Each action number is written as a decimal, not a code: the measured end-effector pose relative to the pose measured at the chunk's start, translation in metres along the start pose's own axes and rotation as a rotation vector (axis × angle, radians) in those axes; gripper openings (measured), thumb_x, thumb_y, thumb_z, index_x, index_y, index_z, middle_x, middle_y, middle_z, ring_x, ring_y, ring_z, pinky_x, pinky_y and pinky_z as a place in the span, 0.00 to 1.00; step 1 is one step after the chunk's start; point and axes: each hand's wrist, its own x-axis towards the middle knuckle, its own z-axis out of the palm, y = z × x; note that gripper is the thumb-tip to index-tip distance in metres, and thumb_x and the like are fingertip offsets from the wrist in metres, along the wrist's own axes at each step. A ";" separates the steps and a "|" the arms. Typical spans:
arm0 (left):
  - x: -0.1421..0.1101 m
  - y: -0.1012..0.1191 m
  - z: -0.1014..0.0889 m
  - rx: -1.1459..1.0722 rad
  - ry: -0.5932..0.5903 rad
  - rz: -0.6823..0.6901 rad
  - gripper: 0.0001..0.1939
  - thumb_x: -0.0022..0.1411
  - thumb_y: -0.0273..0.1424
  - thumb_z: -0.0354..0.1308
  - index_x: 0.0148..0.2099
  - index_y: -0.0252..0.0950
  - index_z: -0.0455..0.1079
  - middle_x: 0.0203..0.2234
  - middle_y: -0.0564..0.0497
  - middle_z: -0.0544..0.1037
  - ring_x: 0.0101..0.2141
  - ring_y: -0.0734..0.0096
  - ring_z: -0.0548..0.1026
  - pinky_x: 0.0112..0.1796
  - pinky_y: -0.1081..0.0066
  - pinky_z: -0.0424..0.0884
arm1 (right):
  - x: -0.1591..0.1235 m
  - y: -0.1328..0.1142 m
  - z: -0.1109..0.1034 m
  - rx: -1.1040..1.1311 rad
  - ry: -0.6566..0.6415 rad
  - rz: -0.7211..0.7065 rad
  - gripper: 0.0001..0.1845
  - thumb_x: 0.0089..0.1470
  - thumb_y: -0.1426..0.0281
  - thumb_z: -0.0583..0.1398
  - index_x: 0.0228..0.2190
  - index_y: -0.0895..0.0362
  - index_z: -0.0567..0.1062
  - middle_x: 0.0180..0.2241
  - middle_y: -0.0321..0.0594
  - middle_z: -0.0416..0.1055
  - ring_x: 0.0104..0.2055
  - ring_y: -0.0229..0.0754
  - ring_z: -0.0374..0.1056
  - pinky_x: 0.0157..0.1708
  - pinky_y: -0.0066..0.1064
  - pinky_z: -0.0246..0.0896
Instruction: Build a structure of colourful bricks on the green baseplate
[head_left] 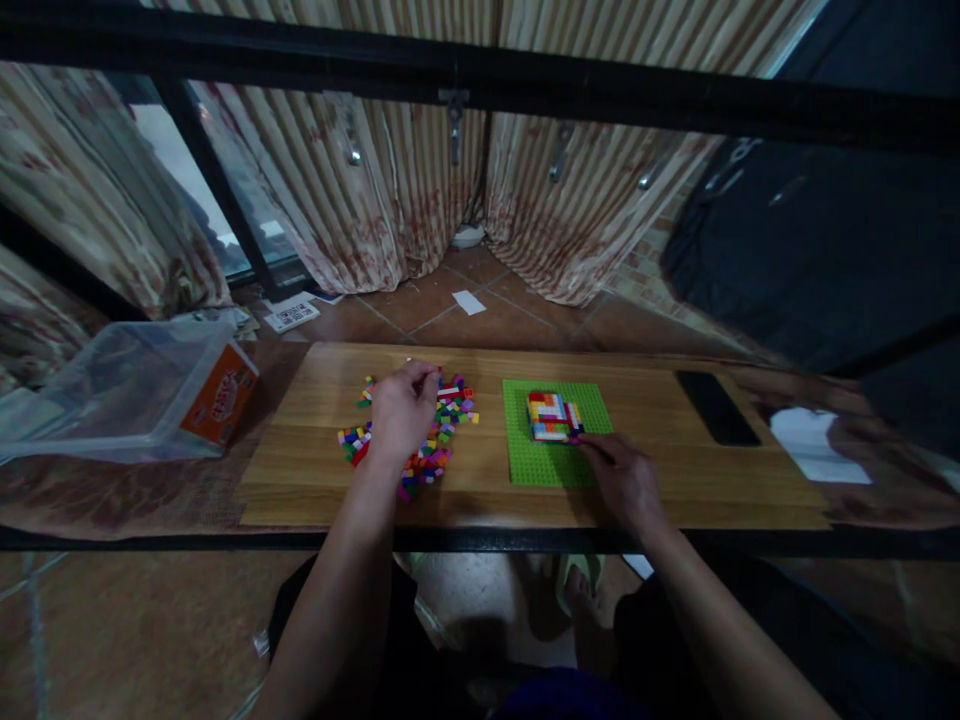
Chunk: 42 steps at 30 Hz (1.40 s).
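A pile of small multicoloured toy bricks (431, 462) is spread on the wooden board. Above it is my left hand (405, 405), its fingers bent together; whatever they may hold is too small to make out. A green studded baseplate (551, 465) lies to the right of the pile. On it stands a low block of joined bricks (551, 415) in white, red, yellow, orange and blue. At the block's near right corner, my right hand (619, 475) pinches a small purple brick (574, 438) between thumb and fingertips.
A black phone (718, 408) lies on the board's (300, 480) right part. White paper (817, 445) is beyond that end. To the left stands a clear plastic tub (127, 400) with an orange label. Curtains and a dark metal bar (480, 70) are across the back.
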 end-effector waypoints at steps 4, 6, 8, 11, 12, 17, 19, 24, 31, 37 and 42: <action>0.001 -0.002 0.002 0.009 -0.008 0.016 0.10 0.60 0.31 0.53 0.36 0.36 0.74 0.28 0.49 0.79 0.28 0.69 0.75 0.32 0.72 0.68 | 0.003 -0.003 0.003 -0.014 0.006 -0.008 0.18 0.59 0.57 0.55 0.37 0.54 0.80 0.38 0.45 0.77 0.40 0.48 0.73 0.42 0.40 0.66; 0.001 -0.005 0.002 -0.002 0.003 0.017 0.10 0.61 0.32 0.53 0.37 0.35 0.75 0.28 0.49 0.79 0.28 0.69 0.75 0.32 0.72 0.69 | -0.001 -0.006 0.004 -0.015 0.001 -0.014 0.17 0.59 0.58 0.55 0.37 0.54 0.80 0.38 0.45 0.77 0.40 0.48 0.73 0.42 0.40 0.66; 0.002 -0.008 0.002 -0.015 0.014 0.014 0.10 0.61 0.32 0.53 0.37 0.35 0.75 0.29 0.49 0.80 0.29 0.68 0.75 0.32 0.72 0.69 | -0.009 -0.012 0.008 0.013 -0.021 -0.028 0.16 0.59 0.59 0.55 0.37 0.54 0.80 0.38 0.45 0.77 0.40 0.47 0.73 0.42 0.39 0.66; 0.003 -0.012 0.000 -0.021 0.026 -0.002 0.10 0.61 0.32 0.53 0.37 0.35 0.75 0.29 0.49 0.80 0.30 0.69 0.75 0.33 0.72 0.69 | -0.023 -0.029 0.021 0.055 -0.125 -0.081 0.15 0.60 0.60 0.55 0.37 0.52 0.79 0.38 0.42 0.77 0.40 0.46 0.73 0.42 0.39 0.66; 0.004 -0.013 -0.001 -0.017 0.036 -0.007 0.10 0.62 0.32 0.52 0.37 0.35 0.75 0.30 0.49 0.80 0.31 0.69 0.75 0.33 0.72 0.69 | -0.027 -0.037 0.027 0.059 -0.166 -0.106 0.14 0.60 0.60 0.55 0.37 0.52 0.79 0.38 0.42 0.77 0.40 0.46 0.73 0.41 0.38 0.66; 0.005 -0.016 -0.010 0.000 0.103 -0.019 0.10 0.63 0.30 0.51 0.36 0.35 0.74 0.29 0.49 0.79 0.32 0.69 0.75 0.34 0.72 0.69 | -0.023 -0.078 0.063 0.014 -0.264 -0.212 0.15 0.61 0.62 0.53 0.36 0.52 0.79 0.37 0.42 0.77 0.38 0.46 0.72 0.39 0.37 0.65; 0.004 -0.016 -0.014 -0.002 0.113 -0.019 0.10 0.64 0.30 0.51 0.36 0.35 0.74 0.29 0.49 0.79 0.32 0.69 0.75 0.34 0.72 0.69 | -0.016 -0.090 0.075 -0.010 -0.281 -0.238 0.15 0.61 0.63 0.53 0.36 0.52 0.79 0.38 0.42 0.77 0.39 0.47 0.72 0.39 0.38 0.64; 0.002 -0.016 -0.020 -0.018 0.137 -0.025 0.10 0.63 0.29 0.51 0.36 0.35 0.74 0.30 0.49 0.79 0.32 0.69 0.75 0.34 0.72 0.68 | -0.011 -0.109 0.090 0.059 -0.276 -0.203 0.17 0.60 0.65 0.53 0.45 0.54 0.76 0.43 0.44 0.77 0.43 0.49 0.73 0.45 0.41 0.65; 0.004 -0.018 -0.035 -0.054 0.206 -0.063 0.11 0.64 0.28 0.51 0.38 0.34 0.74 0.29 0.49 0.79 0.30 0.71 0.75 0.34 0.72 0.68 | -0.036 -0.137 0.098 0.120 -0.326 -0.302 0.15 0.60 0.67 0.53 0.45 0.52 0.76 0.44 0.44 0.75 0.44 0.48 0.72 0.45 0.40 0.67; 0.001 -0.021 -0.044 -0.077 0.237 -0.078 0.10 0.64 0.28 0.50 0.37 0.34 0.74 0.29 0.50 0.78 0.29 0.72 0.73 0.33 0.73 0.67 | -0.032 -0.138 0.110 0.054 -0.319 -0.317 0.14 0.59 0.68 0.54 0.43 0.54 0.76 0.44 0.45 0.74 0.44 0.48 0.71 0.45 0.40 0.66; -0.001 -0.023 -0.043 -0.095 0.221 -0.074 0.09 0.64 0.28 0.51 0.35 0.34 0.73 0.27 0.50 0.77 0.28 0.73 0.73 0.32 0.74 0.66 | -0.018 -0.121 0.107 0.020 -0.276 -0.265 0.14 0.59 0.65 0.55 0.41 0.54 0.77 0.41 0.43 0.74 0.38 0.46 0.71 0.39 0.37 0.66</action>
